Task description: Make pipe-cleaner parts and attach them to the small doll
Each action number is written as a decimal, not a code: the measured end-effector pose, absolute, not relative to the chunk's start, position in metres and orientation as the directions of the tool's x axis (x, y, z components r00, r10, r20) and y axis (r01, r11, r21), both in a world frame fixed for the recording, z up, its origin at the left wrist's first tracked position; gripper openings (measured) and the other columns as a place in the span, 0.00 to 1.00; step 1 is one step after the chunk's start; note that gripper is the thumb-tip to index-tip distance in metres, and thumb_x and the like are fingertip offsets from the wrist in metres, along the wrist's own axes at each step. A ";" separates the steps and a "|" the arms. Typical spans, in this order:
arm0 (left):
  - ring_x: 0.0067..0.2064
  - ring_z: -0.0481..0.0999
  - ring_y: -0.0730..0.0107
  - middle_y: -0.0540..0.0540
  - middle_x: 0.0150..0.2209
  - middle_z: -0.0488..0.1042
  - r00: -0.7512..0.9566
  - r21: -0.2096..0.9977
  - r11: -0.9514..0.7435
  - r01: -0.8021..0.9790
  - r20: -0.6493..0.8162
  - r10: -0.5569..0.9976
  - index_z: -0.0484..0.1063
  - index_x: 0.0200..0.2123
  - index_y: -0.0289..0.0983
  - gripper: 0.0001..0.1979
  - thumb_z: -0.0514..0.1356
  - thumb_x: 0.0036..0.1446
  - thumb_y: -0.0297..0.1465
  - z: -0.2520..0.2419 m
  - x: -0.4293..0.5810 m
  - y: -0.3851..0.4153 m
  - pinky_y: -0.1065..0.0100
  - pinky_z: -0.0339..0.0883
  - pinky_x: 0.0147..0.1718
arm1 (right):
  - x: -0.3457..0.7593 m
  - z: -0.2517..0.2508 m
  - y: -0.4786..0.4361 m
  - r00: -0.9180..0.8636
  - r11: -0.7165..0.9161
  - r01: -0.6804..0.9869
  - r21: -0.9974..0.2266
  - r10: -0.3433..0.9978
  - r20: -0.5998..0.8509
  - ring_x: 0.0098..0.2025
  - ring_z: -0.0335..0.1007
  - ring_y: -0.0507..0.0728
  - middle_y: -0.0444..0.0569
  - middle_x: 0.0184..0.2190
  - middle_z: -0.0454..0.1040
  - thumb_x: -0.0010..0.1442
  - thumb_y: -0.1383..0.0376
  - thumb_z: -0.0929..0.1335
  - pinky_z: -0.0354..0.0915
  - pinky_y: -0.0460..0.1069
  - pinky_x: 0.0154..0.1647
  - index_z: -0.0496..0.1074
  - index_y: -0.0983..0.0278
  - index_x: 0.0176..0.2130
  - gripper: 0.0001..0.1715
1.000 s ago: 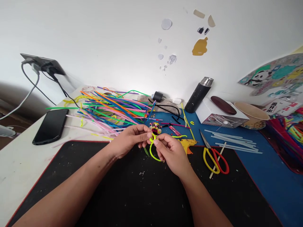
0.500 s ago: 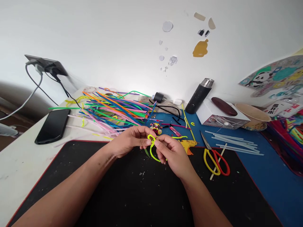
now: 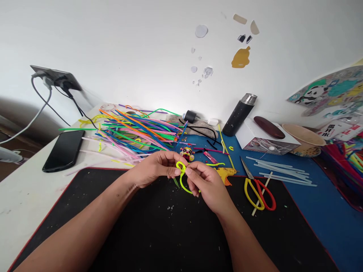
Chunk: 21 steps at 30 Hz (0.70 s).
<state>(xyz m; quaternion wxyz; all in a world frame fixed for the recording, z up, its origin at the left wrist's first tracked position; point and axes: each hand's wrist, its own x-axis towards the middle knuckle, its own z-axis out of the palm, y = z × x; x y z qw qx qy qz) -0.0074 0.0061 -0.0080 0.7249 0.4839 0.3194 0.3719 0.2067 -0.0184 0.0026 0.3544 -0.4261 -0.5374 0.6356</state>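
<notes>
Both hands meet over the far edge of a black mat (image 3: pixel 159 230). My left hand (image 3: pixel 154 168) pinches a neon-yellow pipe cleaner (image 3: pixel 181 177) where it forms a small loop at the top. My right hand (image 3: pixel 205 183) is closed on the same pipe cleaner, whose lower part curves down between the two hands. Just behind the fingers stands a small red, yellow and black figurine (image 3: pixel 186 152).
A heap of coloured pipe cleaners (image 3: pixel 133 132) lies behind the hands, a black phone (image 3: pixel 64 150) to the left. Scissors (image 3: pixel 256 187) with yellow and red handles, a yellow glue gun (image 3: pixel 225 173), glue sticks (image 3: pixel 280 170), a black flask (image 3: pixel 239 114) and a white box (image 3: pixel 265 139) sit to the right.
The fingers have worked the yellow pipe cleaner so a small loop now stands clear at its top. The hands have stayed in nearly the same place.
</notes>
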 end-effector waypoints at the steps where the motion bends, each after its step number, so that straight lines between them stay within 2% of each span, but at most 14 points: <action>1: 0.31 0.69 0.74 0.47 0.32 0.77 0.519 0.937 0.257 -0.236 -0.103 0.848 0.84 0.43 0.35 0.16 0.77 0.51 0.34 -0.008 -0.007 0.006 0.73 0.59 0.29 | 0.207 0.003 -0.018 -0.386 -0.172 0.008 -0.985 0.908 -0.161 0.18 0.58 0.47 0.37 0.18 0.66 0.65 0.49 0.73 0.56 0.44 0.20 0.73 0.63 0.38 0.20; 9: 0.29 0.67 0.75 0.49 0.28 0.75 0.509 0.928 0.263 -0.262 -0.099 0.855 0.83 0.38 0.34 0.14 0.78 0.50 0.34 -0.001 -0.004 0.005 0.73 0.57 0.28 | 0.207 0.002 -0.018 -0.385 -0.164 0.010 -0.986 0.910 -0.155 0.18 0.59 0.48 0.38 0.19 0.67 0.66 0.49 0.72 0.57 0.45 0.20 0.74 0.64 0.39 0.20; 21: 0.30 0.66 0.76 0.49 0.30 0.75 0.485 0.937 0.241 -0.254 -0.092 0.870 0.83 0.38 0.34 0.13 0.77 0.52 0.33 -0.004 -0.004 0.005 0.73 0.58 0.30 | 0.206 0.006 -0.019 -0.385 -0.186 0.007 -0.983 0.906 -0.174 0.18 0.58 0.47 0.37 0.19 0.67 0.65 0.47 0.72 0.56 0.44 0.20 0.74 0.64 0.40 0.22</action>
